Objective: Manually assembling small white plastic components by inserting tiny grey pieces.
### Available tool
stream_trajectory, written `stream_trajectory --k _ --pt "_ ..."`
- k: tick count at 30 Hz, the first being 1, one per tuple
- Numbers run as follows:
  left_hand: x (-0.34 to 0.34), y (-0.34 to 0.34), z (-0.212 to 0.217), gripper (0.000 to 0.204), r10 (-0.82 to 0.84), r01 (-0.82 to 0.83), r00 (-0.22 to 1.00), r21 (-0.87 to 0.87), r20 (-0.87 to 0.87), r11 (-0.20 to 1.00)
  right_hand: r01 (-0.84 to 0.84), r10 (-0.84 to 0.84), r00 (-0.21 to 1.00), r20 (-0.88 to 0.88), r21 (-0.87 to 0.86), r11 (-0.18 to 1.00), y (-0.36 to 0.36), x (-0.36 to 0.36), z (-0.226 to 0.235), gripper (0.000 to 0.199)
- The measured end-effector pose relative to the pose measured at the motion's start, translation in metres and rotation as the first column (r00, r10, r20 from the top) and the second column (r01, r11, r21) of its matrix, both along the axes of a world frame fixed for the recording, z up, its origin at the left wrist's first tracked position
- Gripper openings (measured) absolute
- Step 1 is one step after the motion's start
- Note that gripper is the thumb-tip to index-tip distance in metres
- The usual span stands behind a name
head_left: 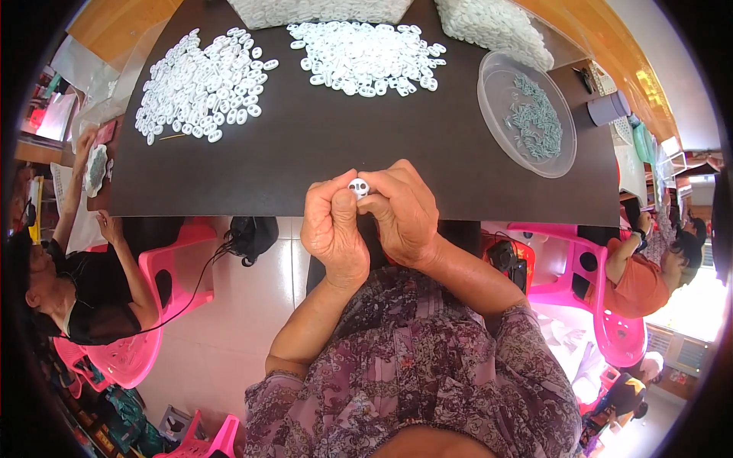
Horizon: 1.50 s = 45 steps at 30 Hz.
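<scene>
Now both hands meet at the near edge of the dark brown tabletop (343,145), the left hand (333,229) and right hand (403,214) pinching one small white plastic ring piece (358,187) between their fingertips. Two heaps of white plastic ring pieces (200,84) lie beyond, with a clear round plastic dish (527,113) holding grey-green bits.

White piece (358,187) mostly behind fingers (343,200)

Two piles of rings (200,84) (368,56) lie on the table (305,153), left of a dish (526,113).

Bright daylight, right-side glare, fisheye-bent edges
</scene>
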<state>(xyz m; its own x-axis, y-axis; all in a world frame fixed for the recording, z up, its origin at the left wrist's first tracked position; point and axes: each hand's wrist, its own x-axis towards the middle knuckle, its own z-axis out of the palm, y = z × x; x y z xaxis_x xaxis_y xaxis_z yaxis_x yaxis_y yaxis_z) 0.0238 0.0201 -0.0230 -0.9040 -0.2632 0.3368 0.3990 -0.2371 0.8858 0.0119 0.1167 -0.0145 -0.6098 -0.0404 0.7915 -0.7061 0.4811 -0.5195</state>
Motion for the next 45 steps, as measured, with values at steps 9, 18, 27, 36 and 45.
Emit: stream_trajectory --k 9,18,27,36,45 --pt "0.0 0.002 -0.002 0.018 0.033 -0.033 0.999 -0.019 -0.002 0.999 0.024 -0.024 1.0 -0.018 0.023 0.999 -0.003 0.0 0.002 0.019" --pt "0.002 0.004 -0.003 0.016 0.043 -0.043 0.999 -0.005 0.001 0.999 0.049 -0.035 0.991 -0.131 0.106 0.993 -0.003 -0.006 0.0 0.032" --pt "-0.003 0.001 0.002 0.019 -0.01 0.007 1.0 -0.203 -0.014 0.979 -0.027 0.025 0.999 0.031 0.078 0.997 0.015 -0.004 0.008 0.018" --pt "-0.086 -0.021 0.022 0.025 -0.091 -0.196 0.948 -0.783 -0.306 0.59 0.279 -0.295 0.954 0.051 0.207 0.938 0.103 -0.053 0.078 0.008" --pt "-0.135 0.007 0.014 0.023 -0.231 -0.413 0.87 -0.9 -0.435 0.14 0.654 -0.586 0.748 -0.313 0.502 0.566 0.223 -0.182 0.121 0.012"
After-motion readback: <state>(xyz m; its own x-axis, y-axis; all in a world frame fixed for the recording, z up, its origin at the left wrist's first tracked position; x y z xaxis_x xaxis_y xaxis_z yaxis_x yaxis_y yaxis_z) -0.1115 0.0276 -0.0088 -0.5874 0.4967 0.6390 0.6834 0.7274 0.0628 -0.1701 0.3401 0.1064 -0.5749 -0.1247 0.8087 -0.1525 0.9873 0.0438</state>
